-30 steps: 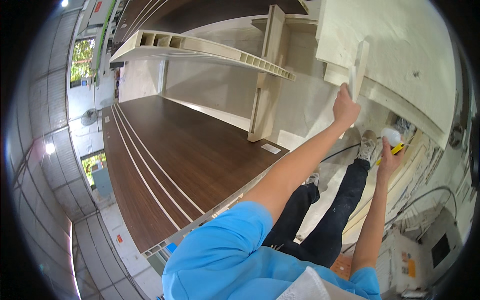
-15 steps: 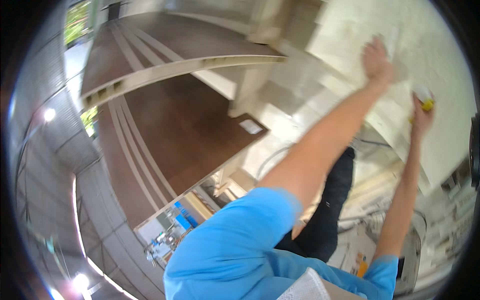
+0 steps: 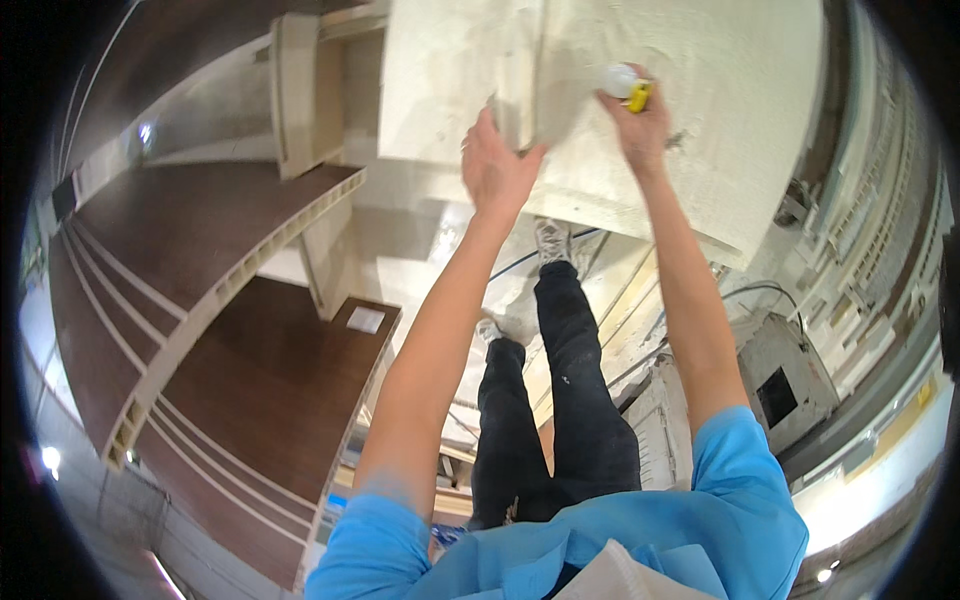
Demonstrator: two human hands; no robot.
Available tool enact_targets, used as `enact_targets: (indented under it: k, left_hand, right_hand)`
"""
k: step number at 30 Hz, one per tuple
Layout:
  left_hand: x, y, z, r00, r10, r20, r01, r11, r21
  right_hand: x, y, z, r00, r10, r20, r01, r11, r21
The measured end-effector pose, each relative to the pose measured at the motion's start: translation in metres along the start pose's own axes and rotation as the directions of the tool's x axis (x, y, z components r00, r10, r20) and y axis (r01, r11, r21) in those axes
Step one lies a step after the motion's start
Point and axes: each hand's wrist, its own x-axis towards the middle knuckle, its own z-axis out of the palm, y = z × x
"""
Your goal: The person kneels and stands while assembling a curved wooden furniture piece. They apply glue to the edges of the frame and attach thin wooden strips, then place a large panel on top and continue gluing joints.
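Note:
My right hand (image 3: 642, 125) is closed around a small yellow-and-white thing (image 3: 638, 95) with a rounded pale end; its exact kind is not clear. It is over the pale, dusty board surface (image 3: 720, 120) in front of me. My left hand (image 3: 497, 170) is beside it to the left, thumb and fingers spread, at the near end of a narrow pale strip (image 3: 515, 70) that runs away from me across the board. Whether the fingers press on the strip cannot be made out.
Dark brown panels with pale stripes (image 3: 270, 390) stand at the left, one bearing a white label (image 3: 366, 320). A grey box-like machine (image 3: 785, 385) with a dark cable is at the lower right. Long pale strips (image 3: 880, 210) are stacked at the far right.
My view has swung round, so the board now lies straight ahead. The left hand has come to the strip's near end. The right hand still holds the yellow-and-white thing.

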Motion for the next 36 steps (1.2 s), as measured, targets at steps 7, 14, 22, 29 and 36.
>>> enact_targets:
  k: [7, 14, 22, 29, 36]
  left_hand:
    - [0.035, -0.012, 0.003, 0.996, -0.04, -0.085, 0.049, 0.992, 0.116]
    - [0.1, -0.014, -0.019, 0.966, 0.159, -0.202, -0.13, 0.98, 0.15]
    - [0.153, 0.009, -0.014, 0.974, 0.215, -0.07, -0.226, 0.95, -0.214]
    - [0.089, -0.054, -0.028, 0.939, 0.226, -0.259, -0.269, 0.953, -0.143]
    - [0.025, -0.093, 0.022, 0.948, 0.308, -0.078, -0.282, 0.929, 0.24]
  right_hand:
    - [-0.024, -0.01, 0.036, 0.99, 0.011, 0.142, 0.019, 0.978, -0.207]
    - [-0.01, 0.0, 0.044, 0.975, -0.031, 0.222, 0.114, 0.921, -0.374]
    - [0.114, -0.02, 0.044, 0.998, -0.008, -0.063, 0.006, 1.0, -0.028]
    - [0.092, -0.005, 0.011, 0.991, -0.123, -0.045, 0.108, 0.963, -0.247]
    - [-0.053, 0.059, -0.041, 0.937, -0.289, 0.197, 0.312, 0.438, -0.843]
